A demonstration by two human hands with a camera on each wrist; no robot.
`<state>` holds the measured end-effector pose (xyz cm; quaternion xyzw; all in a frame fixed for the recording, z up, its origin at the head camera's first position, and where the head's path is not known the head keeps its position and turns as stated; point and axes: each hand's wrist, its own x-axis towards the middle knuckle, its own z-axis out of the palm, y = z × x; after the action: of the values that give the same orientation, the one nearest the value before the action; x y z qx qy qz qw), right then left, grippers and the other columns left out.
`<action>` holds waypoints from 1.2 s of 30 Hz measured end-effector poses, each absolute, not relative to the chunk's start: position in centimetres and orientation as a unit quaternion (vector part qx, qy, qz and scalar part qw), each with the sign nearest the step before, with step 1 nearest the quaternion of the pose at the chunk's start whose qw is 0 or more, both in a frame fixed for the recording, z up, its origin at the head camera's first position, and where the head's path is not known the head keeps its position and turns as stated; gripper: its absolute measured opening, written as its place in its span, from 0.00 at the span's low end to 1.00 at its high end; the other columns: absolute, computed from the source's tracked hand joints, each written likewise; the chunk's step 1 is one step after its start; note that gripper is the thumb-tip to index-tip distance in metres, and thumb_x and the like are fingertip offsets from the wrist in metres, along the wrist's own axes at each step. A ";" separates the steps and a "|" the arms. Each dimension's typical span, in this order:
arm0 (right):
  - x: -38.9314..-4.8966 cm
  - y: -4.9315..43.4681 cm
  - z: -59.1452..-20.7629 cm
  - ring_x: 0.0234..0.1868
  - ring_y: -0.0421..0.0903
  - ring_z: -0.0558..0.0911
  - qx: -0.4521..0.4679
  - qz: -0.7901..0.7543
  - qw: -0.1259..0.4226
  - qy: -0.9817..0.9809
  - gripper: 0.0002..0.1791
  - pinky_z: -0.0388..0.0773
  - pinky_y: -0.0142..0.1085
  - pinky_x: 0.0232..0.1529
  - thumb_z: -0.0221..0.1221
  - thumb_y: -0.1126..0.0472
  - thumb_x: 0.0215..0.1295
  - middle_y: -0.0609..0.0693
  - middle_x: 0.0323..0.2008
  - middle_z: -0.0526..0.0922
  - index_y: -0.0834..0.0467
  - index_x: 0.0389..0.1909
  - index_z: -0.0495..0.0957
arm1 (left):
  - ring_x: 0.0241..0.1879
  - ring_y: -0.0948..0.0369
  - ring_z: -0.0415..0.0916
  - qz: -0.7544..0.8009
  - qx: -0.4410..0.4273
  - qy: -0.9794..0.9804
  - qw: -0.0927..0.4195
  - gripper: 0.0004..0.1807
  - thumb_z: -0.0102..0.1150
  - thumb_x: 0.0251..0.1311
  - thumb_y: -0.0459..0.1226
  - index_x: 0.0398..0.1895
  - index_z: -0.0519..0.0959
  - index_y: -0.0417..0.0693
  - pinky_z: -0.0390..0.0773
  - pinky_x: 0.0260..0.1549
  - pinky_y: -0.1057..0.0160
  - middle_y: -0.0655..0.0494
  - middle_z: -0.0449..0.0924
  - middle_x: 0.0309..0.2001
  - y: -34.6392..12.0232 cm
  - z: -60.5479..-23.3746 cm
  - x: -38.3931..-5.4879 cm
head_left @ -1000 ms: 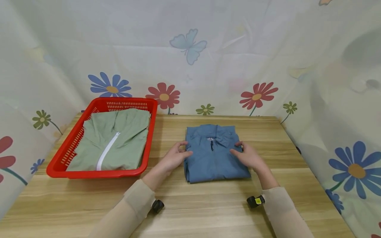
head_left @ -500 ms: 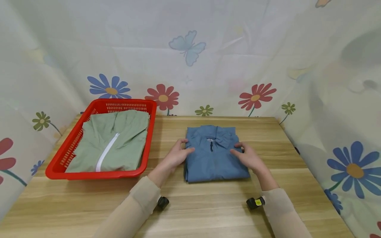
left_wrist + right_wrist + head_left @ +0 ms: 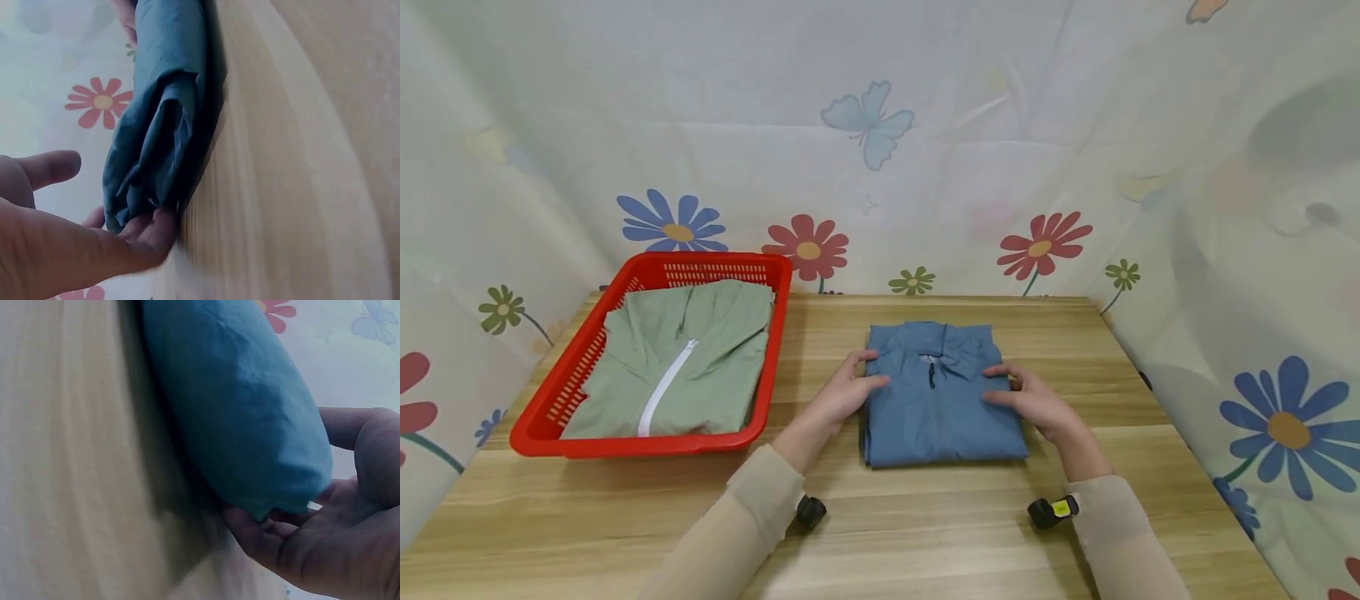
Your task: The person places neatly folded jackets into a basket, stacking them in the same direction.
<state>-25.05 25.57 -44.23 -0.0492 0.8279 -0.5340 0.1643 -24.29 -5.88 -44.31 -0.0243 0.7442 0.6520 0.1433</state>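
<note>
A folded blue jacket with a collar and a dark zip pull lies flat on the table. At its left edge is my left hand; in the left wrist view that hand's fingertips touch the folded layers, while the thumb stands apart from the cloth. My right hand is at the opposite edge. The right wrist view has its fingers against the edge of the blue cloth, with the thumb over the top side and its tip hidden.
On the left of the wooden table stands a red plastic basket holding a folded green jacket with a white zip. A flower-printed cloth hangs behind and along both sides.
My left hand has shifted slightly right, its thumb further over the blue jacket. The right hand's index finger and thumb have changed position a little. The basket has stayed put.
</note>
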 end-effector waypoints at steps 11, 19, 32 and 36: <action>-25.0 26.2 -43.9 0.55 0.59 0.73 -0.068 -0.542 0.206 0.812 0.30 0.78 0.41 0.47 0.59 0.69 0.70 0.73 0.67 0.64 0.65 0.71 0.65 | 0.75 0.45 0.53 0.630 0.004 0.765 0.133 0.31 0.61 0.65 0.27 0.71 0.69 0.45 0.54 0.72 0.43 0.38 0.56 0.77 -6.2 -44.9 -24.4; -24.7 26.4 -44.1 0.56 0.61 0.74 -0.077 -0.567 0.216 0.791 0.32 0.82 0.44 0.44 0.61 0.69 0.69 0.73 0.75 0.50 0.63 0.73 0.64 | 0.70 0.44 0.60 0.632 0.001 0.763 0.137 0.33 0.63 0.60 0.25 0.71 0.70 0.44 0.59 0.70 0.44 0.38 0.58 0.76 -6.9 -45.2 -24.3; -24.1 26.2 -43.6 0.55 0.57 0.76 -0.115 -0.606 0.200 0.761 0.35 0.82 0.39 0.46 0.62 0.71 0.68 0.69 0.75 0.53 0.66 0.75 0.61 | 0.65 0.46 0.70 0.646 -0.018 0.752 0.131 0.34 0.65 0.59 0.23 0.70 0.71 0.43 0.67 0.66 0.44 0.36 0.70 0.67 -7.5 -44.6 -23.6; -23.9 26.0 -43.2 0.59 0.58 0.73 -0.129 -0.600 0.193 0.765 0.35 0.80 0.38 0.49 0.62 0.70 0.68 0.69 0.74 0.56 0.66 0.74 0.62 | 0.64 0.46 0.70 0.651 -0.014 0.748 0.126 0.33 0.65 0.59 0.24 0.70 0.72 0.42 0.68 0.65 0.46 0.36 0.70 0.67 -7.7 -43.9 -23.1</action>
<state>-23.85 25.95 -43.16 -0.1286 0.7654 -0.6001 0.1935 -23.07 -7.67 -43.93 -0.0140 0.7484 0.6510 0.1260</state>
